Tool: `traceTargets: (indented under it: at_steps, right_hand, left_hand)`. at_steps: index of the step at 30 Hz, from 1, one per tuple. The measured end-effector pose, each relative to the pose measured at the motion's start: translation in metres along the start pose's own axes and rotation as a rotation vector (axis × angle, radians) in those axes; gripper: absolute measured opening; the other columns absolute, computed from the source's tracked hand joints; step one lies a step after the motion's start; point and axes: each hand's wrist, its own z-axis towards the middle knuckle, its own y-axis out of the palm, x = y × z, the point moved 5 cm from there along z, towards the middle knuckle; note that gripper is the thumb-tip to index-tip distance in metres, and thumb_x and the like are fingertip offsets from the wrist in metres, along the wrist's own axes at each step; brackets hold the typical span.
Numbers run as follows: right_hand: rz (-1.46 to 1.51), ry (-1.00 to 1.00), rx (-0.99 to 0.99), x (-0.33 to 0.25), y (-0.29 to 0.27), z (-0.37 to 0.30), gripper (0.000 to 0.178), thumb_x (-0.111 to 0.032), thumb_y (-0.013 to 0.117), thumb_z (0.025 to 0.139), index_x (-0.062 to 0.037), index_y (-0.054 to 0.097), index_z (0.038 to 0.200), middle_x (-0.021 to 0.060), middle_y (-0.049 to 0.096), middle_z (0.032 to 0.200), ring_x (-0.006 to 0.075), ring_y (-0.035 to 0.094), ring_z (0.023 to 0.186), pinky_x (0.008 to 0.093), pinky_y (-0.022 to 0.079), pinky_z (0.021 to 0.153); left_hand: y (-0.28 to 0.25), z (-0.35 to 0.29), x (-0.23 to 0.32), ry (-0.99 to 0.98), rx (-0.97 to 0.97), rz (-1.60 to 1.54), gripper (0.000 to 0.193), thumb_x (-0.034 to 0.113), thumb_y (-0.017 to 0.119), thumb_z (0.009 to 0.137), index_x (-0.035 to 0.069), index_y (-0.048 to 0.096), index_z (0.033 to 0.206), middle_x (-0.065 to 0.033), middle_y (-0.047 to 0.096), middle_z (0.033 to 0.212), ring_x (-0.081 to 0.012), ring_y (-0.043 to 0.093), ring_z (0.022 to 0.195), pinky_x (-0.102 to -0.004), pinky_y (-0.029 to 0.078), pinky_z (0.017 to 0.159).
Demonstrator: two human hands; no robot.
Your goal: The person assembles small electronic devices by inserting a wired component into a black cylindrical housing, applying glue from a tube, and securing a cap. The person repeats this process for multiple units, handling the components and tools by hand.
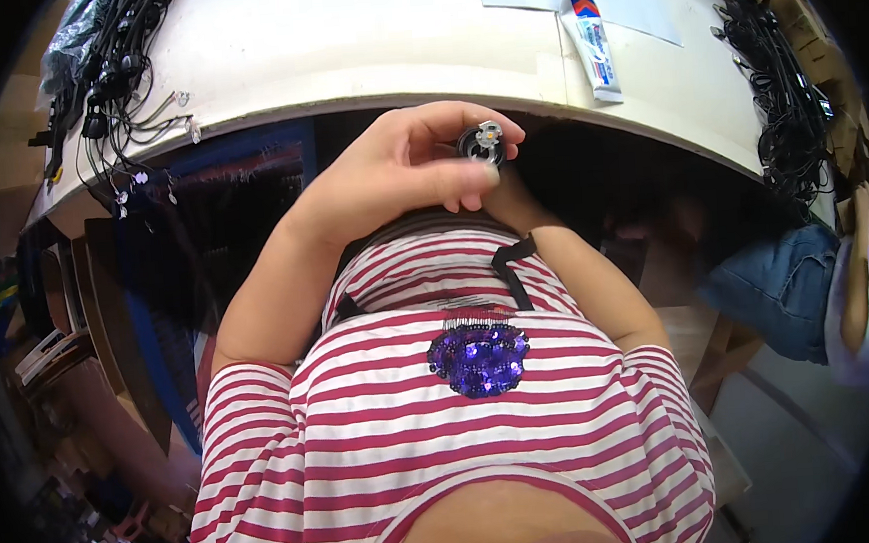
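The round black fitting (482,149) is pinched in my left hand (388,167), my thumb pressed along its near side and my fingers curled round the far side. One end faces up toward me: a dark rim, and over it a small silvery metal plate (489,133) with a notched outline and a pale yellowish spot at its centre. More bright metal glints just below the plate, too small to make out. My right hand (511,195) is mostly hidden behind my left, so I cannot tell whether it grips anything. Just beyond my left hand runs the edge of the white tabletop (342,53). Ahead and to the right of that hand lies a white tube (593,48) with blue and red print, near a pale sheet (647,12). Well to the hand's left, a bundle of black cables (109,67) dangles thin wire ends over the edge; well to its right lies a second cable bundle (788,106). Nearer me than the hand is my red-and-white striped shirt (381,374).
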Motion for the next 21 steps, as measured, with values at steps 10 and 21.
traceTargets:
  at_steps: [10, 21]
  right_hand:
    - [0.035, -0.020, 0.186, 0.042, -0.007, 0.012, 0.019, -0.017, 0.059, 0.076, -0.0059, 0.066, 0.089, 0.0124, 0.066, 0.076, 0.0228, 0.065, 0.072, 0.0327, 0.048, 0.066]
    - [0.074, 0.137, 0.029, 0.045, 0.002, 0.017, 0.022, -0.022, 0.059, 0.078, -0.0053, 0.066, 0.091, 0.0148, 0.065, 0.087, 0.0247, 0.064, 0.082, 0.0340, 0.047, 0.073]
  left_hand:
    - [0.002, -0.001, -0.016, -0.134, 0.003, -0.120, 0.032, 0.022, 0.052, 0.084, -0.004, 0.059, 0.102, -0.0083, 0.061, 0.088, -0.0098, 0.058, 0.072, -0.0219, 0.050, 0.065]
    - [0.009, 0.005, -0.014, -0.071, 0.081, 0.065, 0.032, 0.016, 0.049, 0.083, -0.005, 0.059, 0.106, -0.0129, 0.062, 0.095, -0.0112, 0.059, 0.068, -0.0228, 0.050, 0.064]
